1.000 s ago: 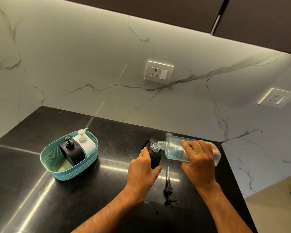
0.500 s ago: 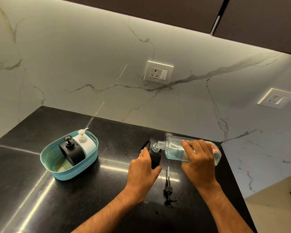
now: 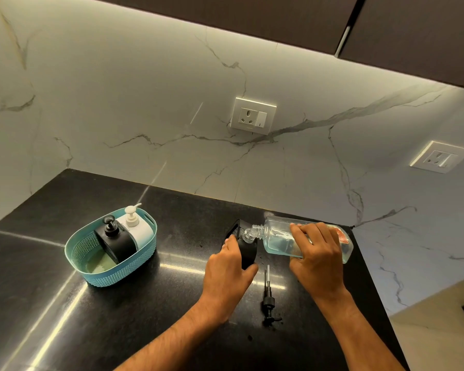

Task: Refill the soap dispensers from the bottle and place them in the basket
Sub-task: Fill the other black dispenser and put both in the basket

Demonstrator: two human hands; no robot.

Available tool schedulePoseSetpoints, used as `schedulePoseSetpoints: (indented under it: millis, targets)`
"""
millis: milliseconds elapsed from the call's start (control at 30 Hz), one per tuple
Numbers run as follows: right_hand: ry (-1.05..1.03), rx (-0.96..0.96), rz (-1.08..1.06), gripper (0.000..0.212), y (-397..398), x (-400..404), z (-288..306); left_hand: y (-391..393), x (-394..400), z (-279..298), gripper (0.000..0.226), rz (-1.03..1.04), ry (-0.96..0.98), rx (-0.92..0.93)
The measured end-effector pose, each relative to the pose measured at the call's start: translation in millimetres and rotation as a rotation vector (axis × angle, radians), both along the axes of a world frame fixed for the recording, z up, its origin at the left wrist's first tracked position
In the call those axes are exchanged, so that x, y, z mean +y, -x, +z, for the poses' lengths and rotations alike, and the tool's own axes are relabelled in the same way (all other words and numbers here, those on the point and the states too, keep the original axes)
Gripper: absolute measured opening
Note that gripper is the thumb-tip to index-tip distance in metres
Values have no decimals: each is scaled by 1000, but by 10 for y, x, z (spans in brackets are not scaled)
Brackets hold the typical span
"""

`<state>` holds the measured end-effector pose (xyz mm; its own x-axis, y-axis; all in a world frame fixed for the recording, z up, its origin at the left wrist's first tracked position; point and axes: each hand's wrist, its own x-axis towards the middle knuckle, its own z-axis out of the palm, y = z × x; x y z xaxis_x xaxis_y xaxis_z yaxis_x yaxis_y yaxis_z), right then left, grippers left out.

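Pouring soap from a clear bottle into a black dispenser on the dark table.

A teal basket (image 3: 110, 257) sits toward the table's left side, holding a black dispenser and a white one; a loose pump (image 3: 268, 298) lies on the table between the two forearms. The left hand (image 3: 227, 274) has its fingers wrapped around the open black dispenser (image 3: 245, 249) near the back edge. The right hand (image 3: 318, 257) grips the clear bottle (image 3: 277, 239), tipped nearly flat, its neck at the dispenser's opening and clear liquid pooled along its lower side.
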<state>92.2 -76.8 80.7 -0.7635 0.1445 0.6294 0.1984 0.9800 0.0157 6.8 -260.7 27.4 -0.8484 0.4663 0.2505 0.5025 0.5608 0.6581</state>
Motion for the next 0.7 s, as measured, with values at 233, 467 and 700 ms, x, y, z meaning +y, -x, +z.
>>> schedulePoseSetpoints:
  millis: [233,467,700]
  targets:
    - [2,0,-4,65,-14,12,-13,-6,7,-7,60,-6,2,-1]
    - [-4,0,-4,66,-25,7,-13,-4,15,-40,60,-11,2,-2]
    - [-11,-2,-5,67,-23,8,-1,-13,17,-36,57,-2,2,-2]
